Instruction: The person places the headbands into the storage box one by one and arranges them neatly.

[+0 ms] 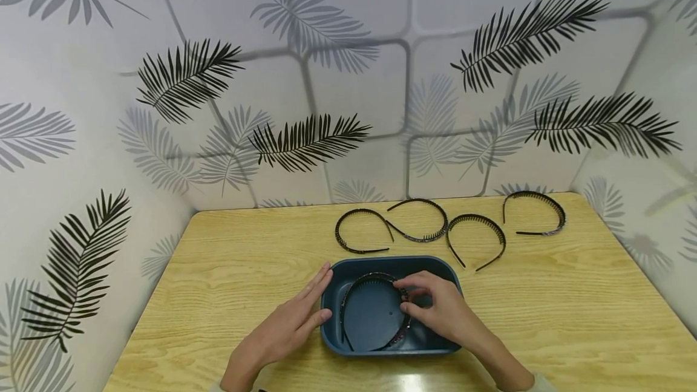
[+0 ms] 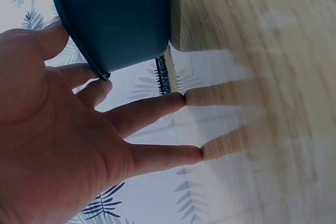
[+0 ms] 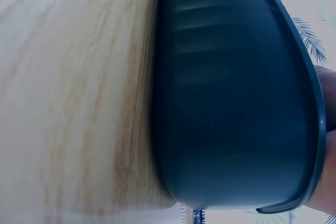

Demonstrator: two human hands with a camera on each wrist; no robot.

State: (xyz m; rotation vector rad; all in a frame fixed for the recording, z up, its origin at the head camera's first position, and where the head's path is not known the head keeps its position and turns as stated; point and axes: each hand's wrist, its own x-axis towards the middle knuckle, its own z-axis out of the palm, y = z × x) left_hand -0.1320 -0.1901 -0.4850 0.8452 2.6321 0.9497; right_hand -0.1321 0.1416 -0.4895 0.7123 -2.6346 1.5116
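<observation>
A dark blue plastic basin (image 1: 389, 264) stands near the table's front edge with black toothed headbands (image 1: 344, 307) inside it. My right hand (image 1: 435, 307) reaches over the basin's right side and pinches the right arm of a headband between thumb and fingers. In the right wrist view the basin wall (image 3: 236, 103) hides most of that hand. My left hand (image 1: 294, 319) rests against the basin's left end, fingers extended. In the left wrist view, the thumb and some fingers of the left hand (image 2: 79, 124) touch the basin's rim, while two fingertips reach the tabletop.
Behind the basin lie several black headbands on the wooden table (image 1: 234, 271): one at left (image 1: 348, 250), one beside it (image 1: 419, 201), one with its ends toward the basin (image 1: 476, 217), and one farther right (image 1: 561, 213). A leaf-patterned wall (image 1: 359, 95) rises behind the table.
</observation>
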